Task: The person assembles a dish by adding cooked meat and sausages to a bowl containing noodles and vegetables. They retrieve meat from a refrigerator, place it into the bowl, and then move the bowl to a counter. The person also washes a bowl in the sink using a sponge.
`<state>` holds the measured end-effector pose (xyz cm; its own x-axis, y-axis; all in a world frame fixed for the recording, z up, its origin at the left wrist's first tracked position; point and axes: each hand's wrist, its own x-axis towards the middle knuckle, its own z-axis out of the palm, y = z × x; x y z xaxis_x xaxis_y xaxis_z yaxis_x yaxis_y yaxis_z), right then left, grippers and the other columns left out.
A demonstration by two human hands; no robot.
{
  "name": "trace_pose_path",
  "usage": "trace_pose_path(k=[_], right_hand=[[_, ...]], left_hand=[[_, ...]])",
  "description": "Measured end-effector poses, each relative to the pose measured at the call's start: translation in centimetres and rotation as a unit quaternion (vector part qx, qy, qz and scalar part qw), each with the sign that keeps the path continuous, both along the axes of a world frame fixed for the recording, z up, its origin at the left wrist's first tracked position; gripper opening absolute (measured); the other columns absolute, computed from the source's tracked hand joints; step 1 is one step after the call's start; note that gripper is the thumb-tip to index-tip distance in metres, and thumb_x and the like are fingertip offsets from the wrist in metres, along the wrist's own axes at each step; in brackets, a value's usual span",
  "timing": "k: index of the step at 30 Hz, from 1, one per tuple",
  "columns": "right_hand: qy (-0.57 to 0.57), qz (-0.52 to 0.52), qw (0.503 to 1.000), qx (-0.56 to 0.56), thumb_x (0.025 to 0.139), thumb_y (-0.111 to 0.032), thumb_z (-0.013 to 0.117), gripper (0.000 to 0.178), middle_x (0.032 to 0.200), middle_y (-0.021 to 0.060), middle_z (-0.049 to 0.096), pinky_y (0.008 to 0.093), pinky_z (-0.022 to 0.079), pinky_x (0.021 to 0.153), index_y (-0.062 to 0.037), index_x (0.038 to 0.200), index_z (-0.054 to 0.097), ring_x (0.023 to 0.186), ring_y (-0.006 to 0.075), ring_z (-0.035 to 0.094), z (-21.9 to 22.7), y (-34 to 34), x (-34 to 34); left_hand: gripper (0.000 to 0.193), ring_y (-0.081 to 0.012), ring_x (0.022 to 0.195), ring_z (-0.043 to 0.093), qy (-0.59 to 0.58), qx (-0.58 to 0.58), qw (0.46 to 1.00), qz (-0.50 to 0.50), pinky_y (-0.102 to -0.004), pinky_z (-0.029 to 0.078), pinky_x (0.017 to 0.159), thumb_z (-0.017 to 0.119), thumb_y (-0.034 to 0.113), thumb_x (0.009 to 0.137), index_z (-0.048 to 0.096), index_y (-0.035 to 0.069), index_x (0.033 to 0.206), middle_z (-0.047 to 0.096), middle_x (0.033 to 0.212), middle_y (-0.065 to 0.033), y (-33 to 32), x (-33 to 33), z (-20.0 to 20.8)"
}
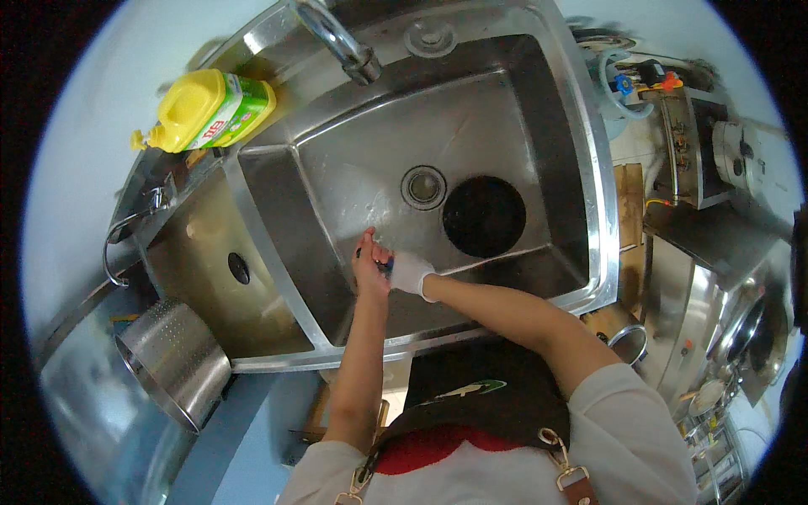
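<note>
My bare left hand [370, 265] is over the near part of the large steel sink basin [387, 177], its fingers curled. A small dark bluish thing [385, 268] shows between its fingers and my other hand; its kind is not clear. Against it from the right presses my right hand [412, 274], covered in a white glove, its fingers hidden from view. Beyond the hands a round drain [423, 187] sits in the basin floor. A round black pan-like thing [484, 216] lies beside the drain.
A chrome faucet [358, 63] reaches over the far rim. A yellow jug [206, 109] stands at the far left. The left basin [210, 227] holds cloudy water. A perforated steel pot [172, 362] is at the near left. Cooking equipment [694, 143] stands on the right.
</note>
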<state>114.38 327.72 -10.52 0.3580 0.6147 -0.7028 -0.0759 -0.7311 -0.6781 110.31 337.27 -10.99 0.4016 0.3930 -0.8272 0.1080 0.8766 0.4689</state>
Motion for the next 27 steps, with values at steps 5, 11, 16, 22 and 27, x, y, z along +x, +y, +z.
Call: trace_pose_path(k=[5,11,16,22,27], right_hand=[[-0.084,0.075,0.991,-0.076,0.075,-0.022,0.061,0.031,0.096,0.0189,0.062,0.0436,0.048,0.076,-0.0071,0.102,0.055,0.090,0.0359,0.060,1.1,-0.5,0.8],[-0.070,-0.011,0.994,-0.079,0.068,-0.030,0.069,0.042,0.097,0.0203,0.060,0.0441,0.047,0.079,-0.0065,0.101,0.056,0.093,0.0360,0.058,-3.0,-2.6,-1.3],[-0.360,-0.098,0.907,-0.194,0.070,-0.029,0.070,0.061,0.119,0.0223,0.049,0.0421,0.043,0.090,0.0036,0.116,0.049,0.110,0.0338,0.049,-2.5,-13.4,7.5],[0.123,-0.505,0.817,-0.249,0.068,-0.015,0.070,0.055,0.112,0.0170,0.058,0.0347,0.043,0.089,0.0044,0.116,0.053,0.105,0.0301,0.054,-15.3,-24.5,9.8],[0.109,-0.386,0.896,-0.192,0.074,-0.012,0.057,0.037,0.097,0.0121,0.059,0.0332,0.046,0.075,0.0021,0.109,0.056,0.086,0.0243,0.056,-11.6,-22.8,12.3]], left_hand=[[0.021,-0.0091,0.046,0.036,0.009,-0.053,0.992,0.117,-0.0274,0.038,0.051,0.057,0.023,0.089,0.057,0.007,0.104,0.034,0.052,0.0040,-0.9,-1.8,-3.5],[0.019,-0.0101,0.045,0.040,0.054,0.014,0.996,-0.072,-0.0280,0.038,0.047,0.060,0.019,0.087,0.058,0.006,0.100,0.039,0.052,0.0032,-1.7,0.3,-2.8],[0.028,-0.0093,0.047,0.047,0.087,0.446,0.822,-0.343,-0.0250,0.038,0.046,0.064,0.022,0.083,0.056,0.001,0.100,0.050,0.058,-0.0022,6.5,10.9,5.7],[0.028,-0.0223,0.064,0.060,0.017,0.641,0.709,-0.293,-0.0323,0.045,0.058,0.065,0.024,0.081,0.056,0.003,0.098,0.062,0.079,-0.0118,8.2,24.7,12.3],[0.026,-0.0297,0.079,0.062,0.054,0.678,0.691,-0.245,-0.0376,0.047,0.071,0.062,0.026,0.083,0.057,0.005,0.098,0.064,0.084,-0.0122,10.0,25.6,5.2]])
